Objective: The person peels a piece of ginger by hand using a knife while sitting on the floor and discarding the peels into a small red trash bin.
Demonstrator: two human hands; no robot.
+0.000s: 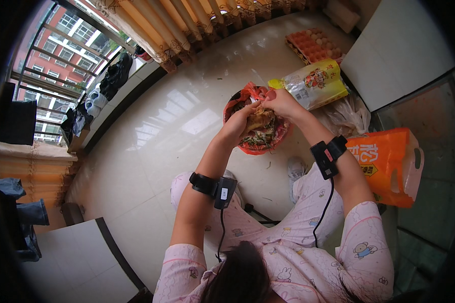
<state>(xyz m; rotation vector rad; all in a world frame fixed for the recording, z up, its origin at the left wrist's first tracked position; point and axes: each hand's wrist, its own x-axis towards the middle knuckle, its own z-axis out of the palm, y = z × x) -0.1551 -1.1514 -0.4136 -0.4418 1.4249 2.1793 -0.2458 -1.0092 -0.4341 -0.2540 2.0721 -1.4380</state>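
Observation:
My left hand point(237, 123) and my right hand point(283, 105) meet at the fingertips above a waste bin lined with a red plastic bag point(254, 150). Their fingers pinch together on a small piece, largely hidden by the fingers; its kind is not clear. Just below them lies a yellow-brown scrap point(258, 120), perhaps a peel. Green and pale plant trimmings point(263, 140) fill the bin around it. The bag's gathered red edge point(252, 91) stands up behind my fingertips. Both forearms carry a black strapped device with a cable.
Right of the bin lie a yellow-and-clear printed package point(314, 85), a clear plastic bag point(350, 113) and an orange printed bag point(388, 166). Beyond are egg trays point(314, 46) and a white panel point(398, 49). Shoes point(115, 75) line the window ledge at left. My shoe point(296, 170) rests near the bin.

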